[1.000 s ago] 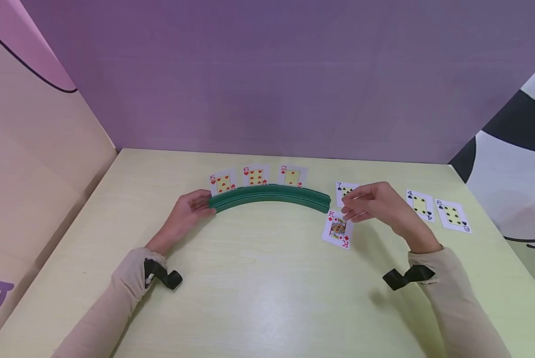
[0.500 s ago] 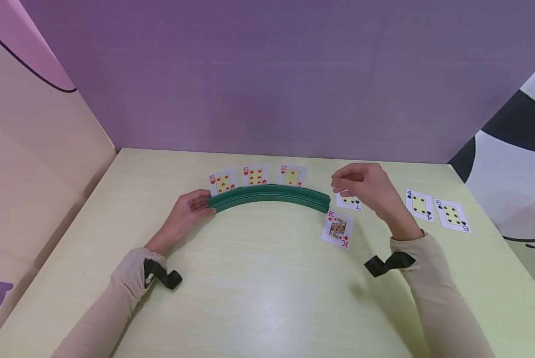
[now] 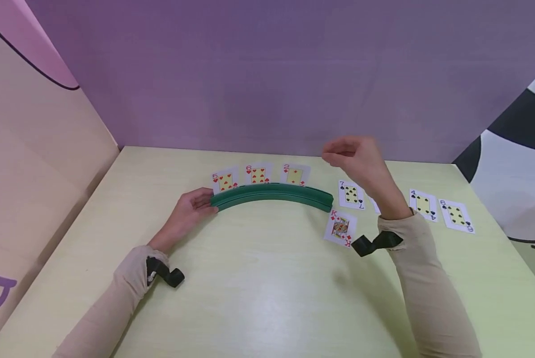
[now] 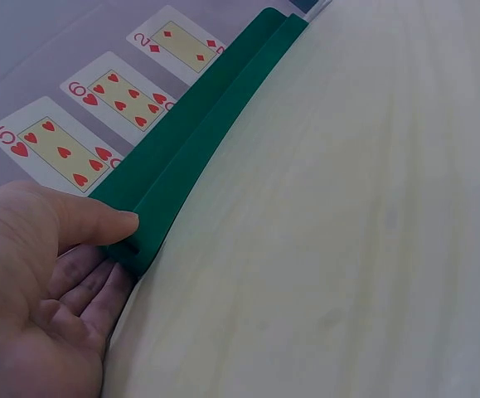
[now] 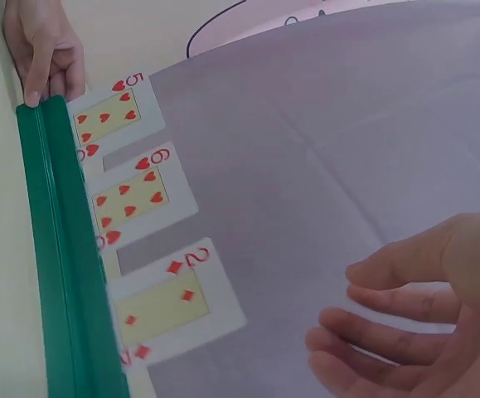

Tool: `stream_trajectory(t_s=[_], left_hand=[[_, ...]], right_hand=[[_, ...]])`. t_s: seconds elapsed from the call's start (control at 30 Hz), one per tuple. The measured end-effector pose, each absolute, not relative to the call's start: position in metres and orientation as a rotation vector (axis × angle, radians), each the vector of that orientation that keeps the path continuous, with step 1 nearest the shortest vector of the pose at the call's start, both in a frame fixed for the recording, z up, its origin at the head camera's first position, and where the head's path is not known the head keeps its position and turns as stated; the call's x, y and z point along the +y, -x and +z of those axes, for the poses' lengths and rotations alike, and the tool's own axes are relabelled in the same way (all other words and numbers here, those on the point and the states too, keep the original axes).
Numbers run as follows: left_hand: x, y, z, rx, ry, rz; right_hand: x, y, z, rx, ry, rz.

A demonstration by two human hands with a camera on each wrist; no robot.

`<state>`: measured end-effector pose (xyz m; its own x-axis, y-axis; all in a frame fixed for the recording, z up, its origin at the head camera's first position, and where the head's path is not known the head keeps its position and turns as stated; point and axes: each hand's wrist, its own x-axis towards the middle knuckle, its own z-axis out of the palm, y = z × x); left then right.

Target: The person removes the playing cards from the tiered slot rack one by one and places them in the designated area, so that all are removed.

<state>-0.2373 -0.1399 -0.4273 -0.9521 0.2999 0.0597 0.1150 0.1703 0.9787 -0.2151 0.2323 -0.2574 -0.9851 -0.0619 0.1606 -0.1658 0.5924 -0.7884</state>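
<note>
A curved green card holder [image 3: 272,192] lies on the table. My left hand [image 3: 188,211] grips its left end; in the left wrist view the thumb [image 4: 99,217] presses on top, with the other fingers behind the end. Standing in its groove are the five of hearts [image 3: 224,180], six of hearts [image 3: 258,174] and two of diamonds [image 3: 295,174]. My right hand [image 3: 359,161] is raised behind the holder's right end. In the right wrist view, its fingers [image 5: 389,336] are loosely bent with nothing between them, to the right of the two of diamonds.
The king of diamonds [image 3: 340,227] lies face up at the holder's right end. A black seven [image 3: 351,194] lies behind it. Further right are a black four [image 3: 423,205] and a black six [image 3: 456,216]. My right wrist partly hides another card [image 3: 375,206]. A purple wall [image 3: 267,74] closes the back.
My right hand has moved up and slightly left, from beside the king and seven to behind the holder, uncovering the seven. The left hand stays on the holder; the view shifts slightly.
</note>
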Motion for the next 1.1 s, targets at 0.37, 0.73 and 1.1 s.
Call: stream_trajectory(t_s=[0.37, 0.73, 1.1], left_hand=[[-0.137, 0.238, -0.428, 2.313, -0.403, 1.858], [-0.135, 0.239, -0.427, 2.323, -0.419, 1.838], [-0.139, 0.238, -0.426, 2.32, -0.403, 1.841]], right_hand=[[0.217, 0.236, -0.309, -2.655, -0.418, 1.339], [0.224, 0.248, -0.34, -2.81, -0.249, 1.304], [0.225, 0.251, -0.348, -2.797, -0.274, 1.332]])
